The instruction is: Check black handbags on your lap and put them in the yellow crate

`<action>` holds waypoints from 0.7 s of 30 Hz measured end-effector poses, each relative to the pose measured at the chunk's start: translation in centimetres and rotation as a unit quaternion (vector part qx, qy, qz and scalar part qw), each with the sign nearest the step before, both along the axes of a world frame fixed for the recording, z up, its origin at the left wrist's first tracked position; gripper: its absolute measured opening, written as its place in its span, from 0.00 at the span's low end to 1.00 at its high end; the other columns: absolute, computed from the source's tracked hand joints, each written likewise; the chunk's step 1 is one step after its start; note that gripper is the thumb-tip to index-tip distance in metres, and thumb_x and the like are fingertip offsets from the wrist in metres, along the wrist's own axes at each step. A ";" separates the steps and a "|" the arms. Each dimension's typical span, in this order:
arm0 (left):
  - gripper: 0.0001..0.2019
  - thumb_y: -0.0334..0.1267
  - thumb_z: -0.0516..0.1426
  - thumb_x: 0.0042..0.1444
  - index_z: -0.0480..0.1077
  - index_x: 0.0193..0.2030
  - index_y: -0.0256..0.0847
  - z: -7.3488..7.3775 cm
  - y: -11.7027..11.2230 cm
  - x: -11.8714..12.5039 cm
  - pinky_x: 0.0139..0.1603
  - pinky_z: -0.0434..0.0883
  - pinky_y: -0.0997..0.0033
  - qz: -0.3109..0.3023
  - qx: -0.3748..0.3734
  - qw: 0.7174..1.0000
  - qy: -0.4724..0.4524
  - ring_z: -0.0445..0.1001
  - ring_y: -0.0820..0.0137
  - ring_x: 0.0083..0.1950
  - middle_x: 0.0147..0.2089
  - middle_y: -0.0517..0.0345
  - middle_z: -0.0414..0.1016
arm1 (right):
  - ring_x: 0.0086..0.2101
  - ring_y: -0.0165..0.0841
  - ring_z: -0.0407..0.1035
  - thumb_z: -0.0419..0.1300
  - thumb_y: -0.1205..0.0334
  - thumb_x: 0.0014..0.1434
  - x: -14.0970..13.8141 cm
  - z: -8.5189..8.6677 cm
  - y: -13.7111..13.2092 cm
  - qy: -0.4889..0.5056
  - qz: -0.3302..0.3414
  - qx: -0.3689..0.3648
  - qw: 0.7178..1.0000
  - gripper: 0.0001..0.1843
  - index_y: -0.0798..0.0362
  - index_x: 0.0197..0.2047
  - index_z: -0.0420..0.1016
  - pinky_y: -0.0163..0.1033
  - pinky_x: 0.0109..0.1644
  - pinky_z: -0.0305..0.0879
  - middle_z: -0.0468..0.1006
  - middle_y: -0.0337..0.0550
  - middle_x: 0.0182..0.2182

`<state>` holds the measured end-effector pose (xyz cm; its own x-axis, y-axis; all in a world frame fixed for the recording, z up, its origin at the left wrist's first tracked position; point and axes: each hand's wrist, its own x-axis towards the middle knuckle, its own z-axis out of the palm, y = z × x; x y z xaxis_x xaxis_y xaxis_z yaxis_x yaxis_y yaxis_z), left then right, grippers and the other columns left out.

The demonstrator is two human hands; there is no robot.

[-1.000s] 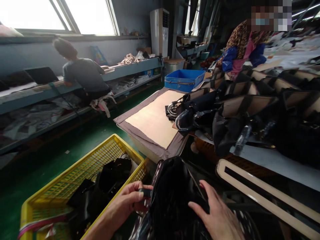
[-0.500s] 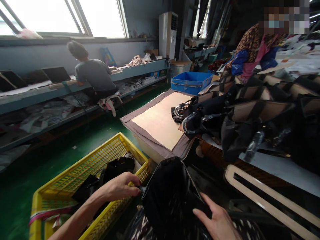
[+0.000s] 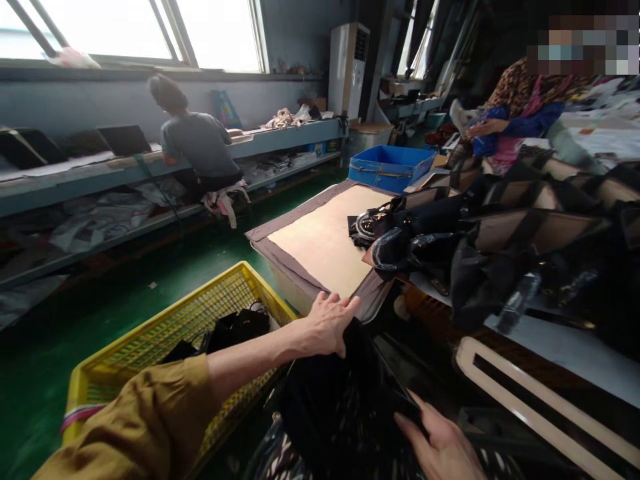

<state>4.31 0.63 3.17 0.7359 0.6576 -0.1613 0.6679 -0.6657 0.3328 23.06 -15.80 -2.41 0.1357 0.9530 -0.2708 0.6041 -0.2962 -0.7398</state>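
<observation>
black bag (image 3: pixel 340 407) between both hands

Blown-out daylight from the windows (image 3: pixel 150 30) leaves the foreground dim, with wide-angle bending at the edges.

Your left hand (image 3: pixel 327 325) rests on top of the bag (image 3: pixel 340 407) at bottom centre, right hand (image 3: pixel 445 448) at its lower right. Basket (image 3: pixel 165 317) lower left. Table (image 3: pixel 320 243) behind bag; bag pile (image 3: pixel 480 280) right; crate (image 3: pixel 385 175) behind.
</observation>
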 end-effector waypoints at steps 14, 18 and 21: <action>0.28 0.24 0.53 0.36 0.71 0.48 0.43 -5.5 4.2 -0.9 0.34 0.66 0.77 -0.029 -0.501 0.856 -0.126 0.71 0.69 0.35 0.35 0.65 0.75 | 0.45 0.42 0.69 0.56 0.57 0.52 6.7 1.2 0.8 0.230 0.017 -0.088 0.969 0.19 0.53 0.46 0.74 0.44 0.53 0.61 0.77 0.44 0.43; 0.24 0.30 0.61 0.36 0.73 0.46 0.43 -4.4 4.0 -1.6 0.41 0.67 0.74 -0.014 -0.538 0.833 -0.129 0.71 0.66 0.41 0.38 0.64 0.76 | 0.39 0.40 0.71 0.55 0.63 0.52 5.7 1.4 1.1 0.281 0.048 -0.110 0.952 0.16 0.53 0.43 0.75 0.42 0.47 0.64 0.79 0.42 0.39; 0.25 0.37 0.65 0.35 0.73 0.46 0.44 -4.0 3.4 -2.3 0.43 0.67 0.72 -0.012 -0.530 0.841 -0.104 0.71 0.64 0.43 0.39 0.64 0.76 | 0.36 0.38 0.71 0.55 0.66 0.50 5.0 1.4 1.4 0.310 0.061 -0.114 0.942 0.14 0.52 0.41 0.76 0.40 0.44 0.63 0.79 0.40 0.35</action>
